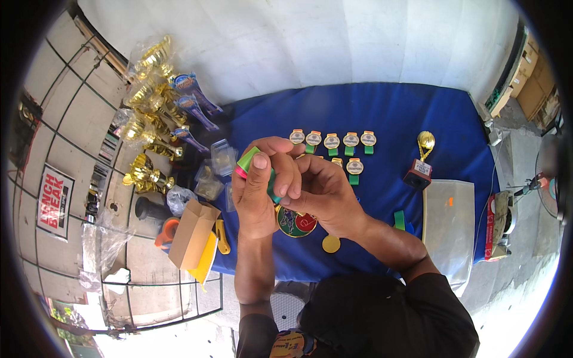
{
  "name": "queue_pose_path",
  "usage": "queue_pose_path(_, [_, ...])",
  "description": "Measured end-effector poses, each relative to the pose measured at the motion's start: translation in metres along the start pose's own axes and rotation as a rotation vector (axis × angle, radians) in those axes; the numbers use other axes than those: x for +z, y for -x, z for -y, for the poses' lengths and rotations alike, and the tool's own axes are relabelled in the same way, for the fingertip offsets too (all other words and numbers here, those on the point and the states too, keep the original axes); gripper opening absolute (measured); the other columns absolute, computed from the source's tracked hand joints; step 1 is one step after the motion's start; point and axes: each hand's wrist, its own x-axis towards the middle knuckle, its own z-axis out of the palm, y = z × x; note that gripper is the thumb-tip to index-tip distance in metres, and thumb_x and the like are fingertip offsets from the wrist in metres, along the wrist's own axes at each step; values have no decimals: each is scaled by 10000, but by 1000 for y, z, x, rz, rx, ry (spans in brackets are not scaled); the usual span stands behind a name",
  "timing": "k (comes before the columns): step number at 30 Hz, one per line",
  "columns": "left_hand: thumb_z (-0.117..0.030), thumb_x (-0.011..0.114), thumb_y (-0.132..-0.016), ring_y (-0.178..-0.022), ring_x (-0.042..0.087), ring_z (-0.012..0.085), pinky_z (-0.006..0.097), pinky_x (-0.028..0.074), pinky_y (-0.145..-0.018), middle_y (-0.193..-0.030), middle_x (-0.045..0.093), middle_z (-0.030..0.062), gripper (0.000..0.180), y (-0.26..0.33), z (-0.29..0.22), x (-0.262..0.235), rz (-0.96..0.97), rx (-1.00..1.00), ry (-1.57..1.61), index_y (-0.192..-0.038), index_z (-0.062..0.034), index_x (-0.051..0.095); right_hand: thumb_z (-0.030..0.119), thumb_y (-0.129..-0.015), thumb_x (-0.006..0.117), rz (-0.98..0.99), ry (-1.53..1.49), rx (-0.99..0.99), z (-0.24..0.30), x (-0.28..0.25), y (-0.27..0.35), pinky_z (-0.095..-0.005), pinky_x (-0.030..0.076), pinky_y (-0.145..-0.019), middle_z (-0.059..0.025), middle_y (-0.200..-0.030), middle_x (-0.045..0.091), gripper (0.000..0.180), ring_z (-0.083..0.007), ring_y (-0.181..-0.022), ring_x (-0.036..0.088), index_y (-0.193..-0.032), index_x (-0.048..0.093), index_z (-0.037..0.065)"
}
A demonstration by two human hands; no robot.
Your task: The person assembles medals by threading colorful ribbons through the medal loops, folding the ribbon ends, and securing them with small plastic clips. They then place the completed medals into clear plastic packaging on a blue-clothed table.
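left hand (pixel 255 194): fingers pinching green-pink ribbon (pixel 246 159) | right hand (pixel 330 196): fingers curled alongside, can't tell grip | medal (pixel 296 224) partly hidden behind hands | blue-draped counter (pixel 391 128) beneath

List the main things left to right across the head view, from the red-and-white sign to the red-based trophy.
Sign → open box → yellow tool → left hand → right hand → red-based trophy.

On the blue-covered table (pixel 394 107), small medals (pixel 331 141) lie beyond my fingers (pixel 289 175); right of the fingers stands a trophy (pixel 420 167), and nearer me lies a gold disc (pixel 331 243).
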Motion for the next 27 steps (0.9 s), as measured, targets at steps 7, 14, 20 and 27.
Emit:
queue_pose_path(7, [-275,484,-1114,-604,616,141,307,565,-695,-659,561,35,450,4,-23,1,140,63,-287,-1334,112,550,-29,-878,767,160,-25,220,18,-15,0,-257,547,-862,-38,-960,678,204,-113,-967,671,-1046,656,0])
queue_pose_path(14, [-269,531,-1088,-968,745,269,476,477,-1067,-927,749,149,540,6,-36,6,256,123,-614,-1466,111,464,-83,-859,744,249,43,270,30,-23,1,-281,528,-831,-44,-1046,692,357,-125,-1005,674,-1196,678,13])
queue_pose_path(20, [-171,705,-946,-1271,658,331,582,238,-1237,-1260,730,159,638,7,-41,8,442,234,-891,-1509,18,472,-54,-915,722,220,131,75,29,-15,8,-237,482,-652,-45,-1083,691,349,-68,-823,650,-1256,667,-10])
queue_pose_path(27, [-179,813,-806,-1375,577,313,626,251,-1217,-1440,628,158,856,8,-40,11,558,348,-1137,-1559,-40,430,-116,-916,623,343,289,10,34,-27,9,-268,515,-700,-67,-1167,681,341,-90,-910,648,-1236,661,-2])
